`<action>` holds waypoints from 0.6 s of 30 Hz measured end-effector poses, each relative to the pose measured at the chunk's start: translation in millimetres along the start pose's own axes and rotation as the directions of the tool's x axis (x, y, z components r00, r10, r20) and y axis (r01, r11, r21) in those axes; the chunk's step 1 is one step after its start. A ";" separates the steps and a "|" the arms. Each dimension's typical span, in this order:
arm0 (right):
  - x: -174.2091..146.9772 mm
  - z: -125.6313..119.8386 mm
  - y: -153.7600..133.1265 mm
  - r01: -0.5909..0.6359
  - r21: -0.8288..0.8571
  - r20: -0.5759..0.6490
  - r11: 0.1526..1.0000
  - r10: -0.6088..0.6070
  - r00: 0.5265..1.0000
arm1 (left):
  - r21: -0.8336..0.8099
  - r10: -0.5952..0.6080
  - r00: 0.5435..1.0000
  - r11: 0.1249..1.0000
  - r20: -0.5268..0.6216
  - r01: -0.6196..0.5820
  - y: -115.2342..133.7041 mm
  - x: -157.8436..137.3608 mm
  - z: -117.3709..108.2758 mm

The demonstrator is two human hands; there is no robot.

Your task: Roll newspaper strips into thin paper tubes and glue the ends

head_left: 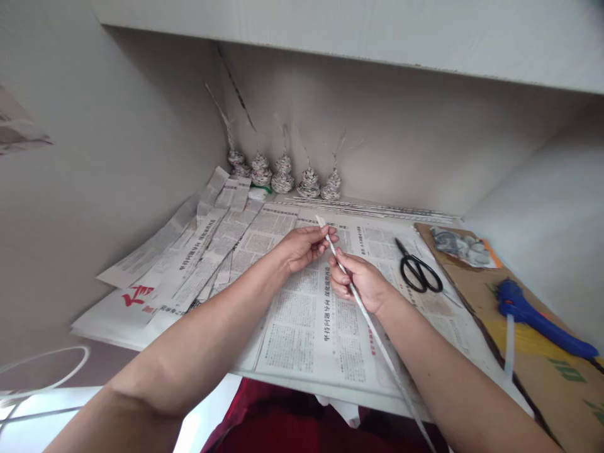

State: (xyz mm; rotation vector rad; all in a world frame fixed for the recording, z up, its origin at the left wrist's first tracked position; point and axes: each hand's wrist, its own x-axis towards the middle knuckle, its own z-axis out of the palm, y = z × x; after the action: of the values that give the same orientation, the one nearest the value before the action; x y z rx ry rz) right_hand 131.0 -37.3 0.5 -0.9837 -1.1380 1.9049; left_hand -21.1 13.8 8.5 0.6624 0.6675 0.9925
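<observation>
A long, thin rolled newspaper tube [372, 328] slants from the middle of the table down toward me, past the table's front edge. Near its upper end my left hand [306, 246] pinches it between thumb and fingers. Just below, my right hand [356, 277] is closed around the same tube, thumb on top. Under both hands lie flat newspaper sheets [295, 340] covering the table. To the right of my right hand rest black-handled scissors [418, 270], blades pointing away from me.
Several woven paper gourds [283, 175] stand along the back wall, with more paper tubes [377, 209] lying before them. Cut newspaper strips [189, 242] are piled at left. A blue glue gun [542, 321] and a plastic bag [465, 246] lie on cardboard [533, 371] at right. A shelf [358, 38] overhangs.
</observation>
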 end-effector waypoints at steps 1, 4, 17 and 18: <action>0.0 0.1 0.1 0.024 -0.068 -0.040 0.997 -0.027 0.999 | 0.000 0.003 1.000 1.000 -0.008 -0.003 0.1 0.1 -0.2; -0.3 0.5 0.2 0.085 -0.254 -0.145 0.964 -0.125 0.981 | -0.003 0.013 0.999 1.000 -0.032 -0.013 0.4 0.4 -0.5; -2.8 1.7 -2.0 0.029 -0.101 -0.040 0.994 -0.034 0.999 | -0.010 0.019 0.999 1.000 -0.027 -0.019 0.9 2.3 -3.6; -2.9 1.1 -2.2 0.011 -0.028 0.002 1.000 -0.011 1.000 | -0.011 0.016 1.000 1.000 -0.020 -0.016 0.5 2.7 -4.0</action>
State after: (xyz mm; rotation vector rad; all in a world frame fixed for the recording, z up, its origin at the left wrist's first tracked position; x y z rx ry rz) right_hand 131.9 -39.4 3.6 -0.9887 -1.1719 1.8860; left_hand -23.4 17.2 5.8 0.6494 0.6744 1.0182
